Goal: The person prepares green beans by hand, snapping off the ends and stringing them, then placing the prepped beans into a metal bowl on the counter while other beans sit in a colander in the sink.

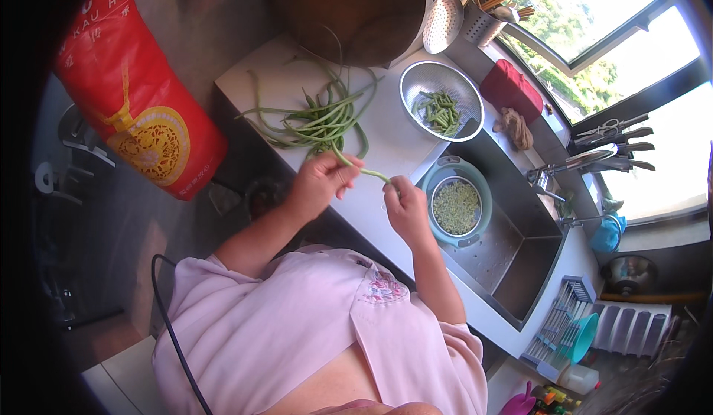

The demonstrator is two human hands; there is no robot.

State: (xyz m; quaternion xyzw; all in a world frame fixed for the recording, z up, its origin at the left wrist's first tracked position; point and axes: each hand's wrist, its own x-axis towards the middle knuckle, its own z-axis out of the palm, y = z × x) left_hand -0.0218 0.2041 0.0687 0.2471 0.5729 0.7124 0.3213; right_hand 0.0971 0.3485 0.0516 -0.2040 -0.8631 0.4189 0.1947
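Observation:
Between my two hands a long green bean point(374, 174) is stretched over the edge of the white counter. My left hand point(328, 181) pinches it near the loose pile, and my right hand point(405, 202) is closed around its other end. A tangled pile of long beans point(323, 117) lies on the counter just beyond my left hand. Cut or snapped bean pieces point(440, 112) rest in a perforated metal colander point(410, 80) beyond my right hand.
Right of my right hand, a teal basin point(486, 192) in the steel sink point(501, 264) holds a bowl of small green pieces point(457, 206). A faucet point(574, 161), knives, a dish rack point(562, 320) and a large dark pot point(345, 14) surround the counter. A red bag point(150, 97) stands at left.

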